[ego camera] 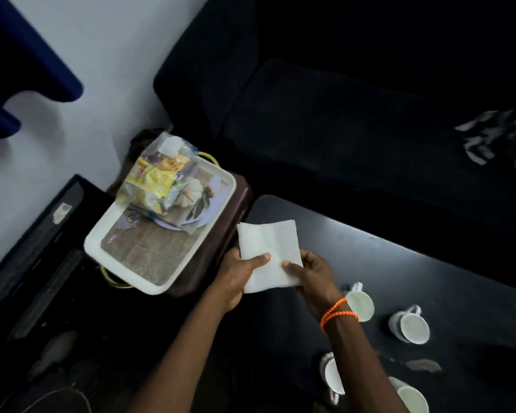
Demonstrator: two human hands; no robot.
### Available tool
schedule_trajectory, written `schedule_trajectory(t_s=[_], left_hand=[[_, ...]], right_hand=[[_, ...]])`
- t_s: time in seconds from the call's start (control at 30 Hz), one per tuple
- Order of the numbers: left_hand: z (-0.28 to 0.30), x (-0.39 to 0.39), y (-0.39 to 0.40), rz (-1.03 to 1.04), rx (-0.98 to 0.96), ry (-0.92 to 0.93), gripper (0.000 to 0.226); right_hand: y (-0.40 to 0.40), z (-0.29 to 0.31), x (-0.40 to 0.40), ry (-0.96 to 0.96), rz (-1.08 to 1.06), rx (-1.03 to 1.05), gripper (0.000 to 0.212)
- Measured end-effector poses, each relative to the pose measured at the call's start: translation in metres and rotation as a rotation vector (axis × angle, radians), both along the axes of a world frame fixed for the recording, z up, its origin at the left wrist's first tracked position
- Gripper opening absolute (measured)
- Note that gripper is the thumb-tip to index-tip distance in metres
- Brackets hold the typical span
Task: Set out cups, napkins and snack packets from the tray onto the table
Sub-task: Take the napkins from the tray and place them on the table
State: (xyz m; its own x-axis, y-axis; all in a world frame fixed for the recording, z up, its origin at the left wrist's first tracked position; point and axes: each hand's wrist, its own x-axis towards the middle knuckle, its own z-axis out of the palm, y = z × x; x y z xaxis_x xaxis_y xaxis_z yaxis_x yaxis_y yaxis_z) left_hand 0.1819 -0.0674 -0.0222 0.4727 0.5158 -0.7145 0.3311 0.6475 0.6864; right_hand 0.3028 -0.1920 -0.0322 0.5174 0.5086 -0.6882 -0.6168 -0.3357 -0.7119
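White tray (108, 234) sits far left on brown stool (236, 210), clear bag of snack packets (158, 180) piled at its far end. Left hand (239, 275) next: thumb pressed on napkin (268, 254), fingers curled underneath, firm pinch on left edge. Napkin held flat in air, between tray and dark table (399, 278). Right hand (313, 278), orange bead bracelet (338, 312) at wrist, thumb clamped on napkin's lower right corner. Further right, four white cups (411, 327) standing on table, one partly hidden behind right wrist.
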Motion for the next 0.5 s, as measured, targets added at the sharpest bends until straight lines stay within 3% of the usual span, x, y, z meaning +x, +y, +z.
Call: schedule_trajectory(t_s=[0.13, 0.2, 0.33, 0.4, 0.5], left_hand=[[0.005, 0.047, -0.064, -0.073, -0.024, 0.02, 0.03], [0.004, 0.073, -0.105, -0.066, 0.005, 0.043, 0.028], [-0.001, 0.118, -0.198, -0.159, 0.194, 0.122, 0.024], [0.007, 0.154, -0.284, -0.331, 0.21, 0.103, 0.027], [0.011, 0.168, -0.326, -0.405, 0.233, 0.068, 0.034]], right_hand=[[-0.07, 0.009, 0.031, -0.039, -0.205, -0.023, 0.03], [-0.105, 0.014, 0.039, -0.089, -0.208, -0.067, 0.027], [-0.184, 0.024, 0.053, -0.365, -0.281, -0.234, 0.029], [-0.267, 0.039, 0.074, -0.525, -0.477, -0.396, 0.03], [-0.308, 0.045, 0.081, -0.63, -0.57, -0.502, 0.03]])
